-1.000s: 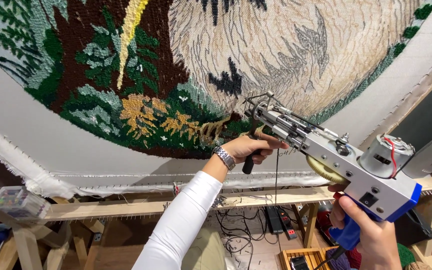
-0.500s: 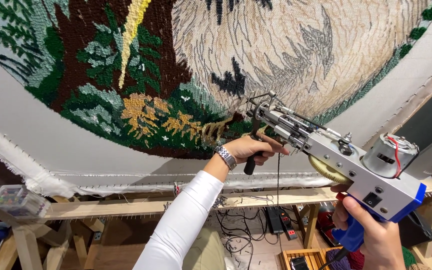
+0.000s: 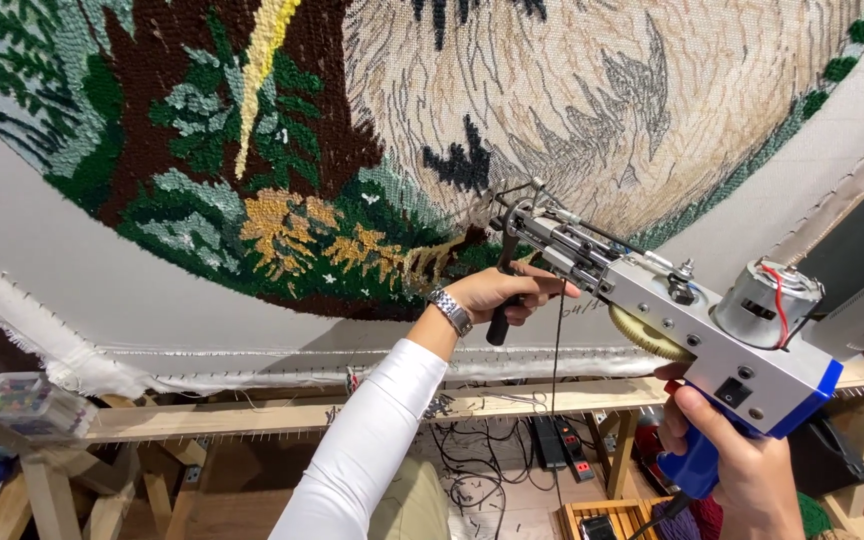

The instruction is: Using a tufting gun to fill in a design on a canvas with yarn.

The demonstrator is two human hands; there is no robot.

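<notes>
A silver and blue tufting gun (image 3: 692, 340) points its needle tip at the lower edge of a large tufted rug (image 3: 372, 160) stretched on white cloth. My left hand (image 3: 502, 295), with a wristwatch and white sleeve, grips the gun's black front handle just below the needle. My right hand (image 3: 742, 465) is closed around the blue rear grip. A thin dark yarn strand (image 3: 558, 370) hangs down from the gun's front. The rug shows green foliage, yellow flowers, brown ground and a beige, grey-streaked shape.
The cloth is pinned to a wooden frame (image 3: 252, 415) with rows of nails along the lower bar. A clear plastic box of small coloured items (image 3: 27, 405) sits at the left. Cables and a power strip (image 3: 552, 440) lie on the floor below, beside a wooden crate (image 3: 602, 515).
The gun and both hands have shifted slightly along the rug's lower edge; the view has tilted a little. Both grips are unchanged.
</notes>
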